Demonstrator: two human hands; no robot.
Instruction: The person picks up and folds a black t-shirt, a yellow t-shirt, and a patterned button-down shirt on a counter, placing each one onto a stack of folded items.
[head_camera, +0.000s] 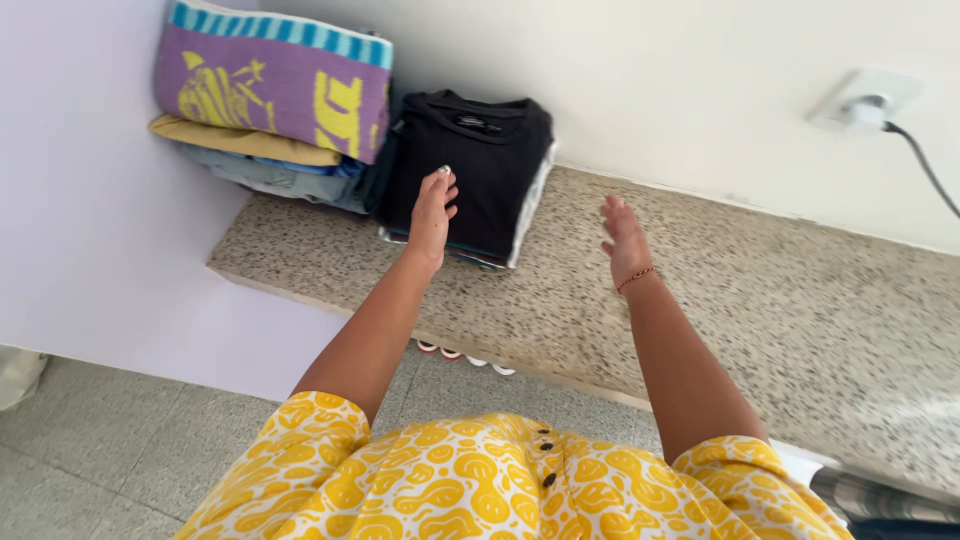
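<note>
Black folded shirt (470, 170) lies on top of a small pile of folded clothes at the back of the speckled stone worktop (760, 290), against the wall. The left hand (432, 212) rests flat on its front edge, grip open, holding nothing. The right hand (625, 238) hovers just beside the pile, fingers spread wide and empty. A purple and yellow towel (270, 85) tops a second stack in the corner.

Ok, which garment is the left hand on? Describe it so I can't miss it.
Find the speckled stone counter along the white wall; two stacks of folded clothes sit at its far left end. The left hand rests on the black folded top crowning the right stack, plain and dark beside the purple-and-yellow towel.
</note>
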